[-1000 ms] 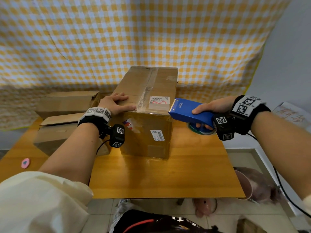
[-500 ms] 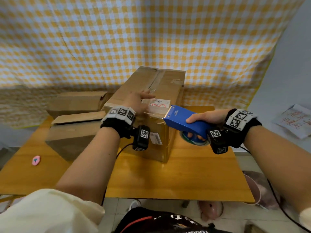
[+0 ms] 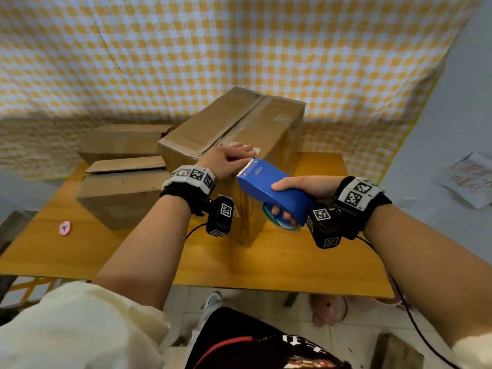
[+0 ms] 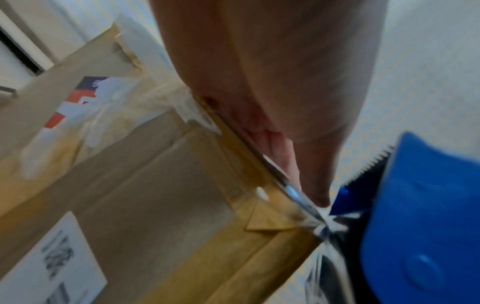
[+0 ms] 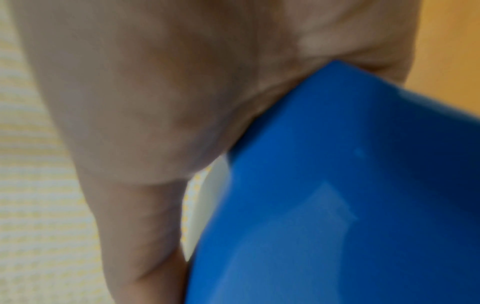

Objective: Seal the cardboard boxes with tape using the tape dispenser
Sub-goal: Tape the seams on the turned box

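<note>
A big cardboard box point(image 3: 277, 129) stands in the middle of the wooden table point(image 3: 266, 265). My left hand point(image 3: 230, 162) lies flat, fingers straight, on the box's near top edge by a white label. My right hand point(image 3: 300, 191) grips the blue tape dispenser point(image 3: 269, 190), its toothed blade right beside my left fingers. In the left wrist view my left hand point(image 4: 272, 86) presses on the box point(image 4: 161, 185), clear tape point(image 4: 296, 195) runs along the edge to the dispenser point(image 4: 415, 226). The right wrist view shows my right hand point(image 5: 155, 107) around the dispenser point(image 5: 342, 205).
Two smaller cardboard boxes sit left of the big one, one at the back point(image 3: 125, 139) and one nearer point(image 3: 122, 195). A small pink object point(image 3: 65, 227) lies at the table's left. A checked cloth point(image 3: 239, 49) hangs behind. A paper sheet point(image 3: 468, 179) lies far right.
My left hand has slid right along the box's near top edge to the label corner. The dispenser has come in close to the box, its blade now beside my left fingers.
</note>
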